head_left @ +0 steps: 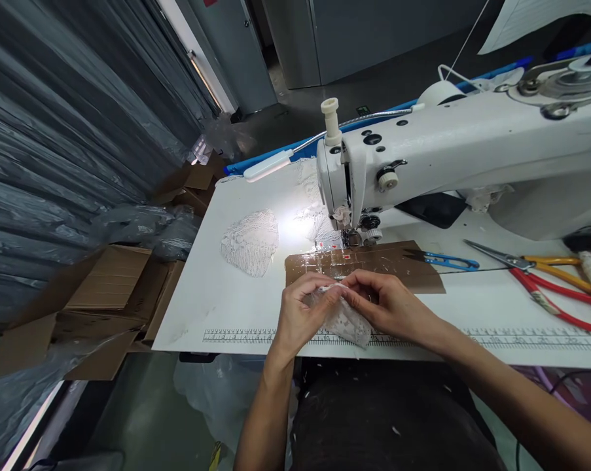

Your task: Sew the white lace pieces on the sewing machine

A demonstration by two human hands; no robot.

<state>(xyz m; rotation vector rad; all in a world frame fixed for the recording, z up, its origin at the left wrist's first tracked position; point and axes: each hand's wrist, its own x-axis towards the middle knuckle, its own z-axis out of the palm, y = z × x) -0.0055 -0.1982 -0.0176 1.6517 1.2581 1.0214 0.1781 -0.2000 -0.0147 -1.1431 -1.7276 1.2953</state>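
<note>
Two hands, one lace piece, at the table's near edge.
Left hand (pixel 302 313) and right hand (pixel 386 304) both pinch the lace piece (pixel 345 319) between them; sewing machine (pixel 423 163) lies straight beyond; table (pixel 216 288).

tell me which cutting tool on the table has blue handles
The small thread snips right of the brown cardboard strip; the big scissors farther right have yellow handles, with a red-handled tool beside them.

A white surface (pixel 216 288) is carrying a white sewing machine (pixel 452 150) at the far right, with a printed ruler (pixel 256 336) running along its near edge. Lace pieces (pixel 250 242) are lying far left under the lamp light, a brown cardboard strip (pixel 374 261) is sitting below the needle, and blue snips (pixel 447 262) and red-and-yellow scissors (pixel 545 278) are resting to the right.
</note>
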